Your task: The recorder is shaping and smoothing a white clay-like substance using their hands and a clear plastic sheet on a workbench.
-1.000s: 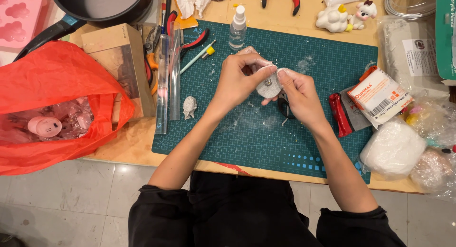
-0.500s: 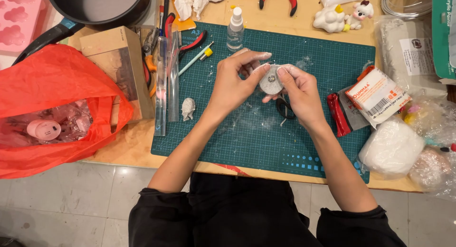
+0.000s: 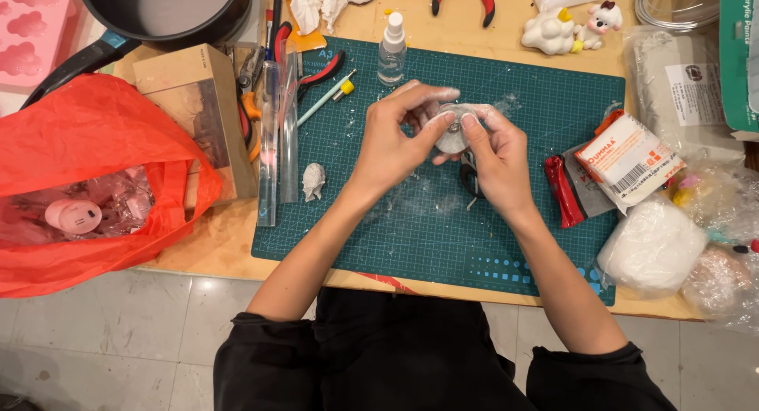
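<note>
Clay lump, pale and roundish, sits at upper centre of the frame above the green cutting mat, your left hand and right hand both pinched on it, shaping apparently unfinished.

Left hand, right hand, pinching white clay lump, green cutting mat

A small, pale grey-white lump of soft modelling clay, roughly round and flattened, is raised just above the middle of the green cutting mat. It is pinched from both sides between fingertips, both thumbs on its near face, much of its edge hidden.
</note>
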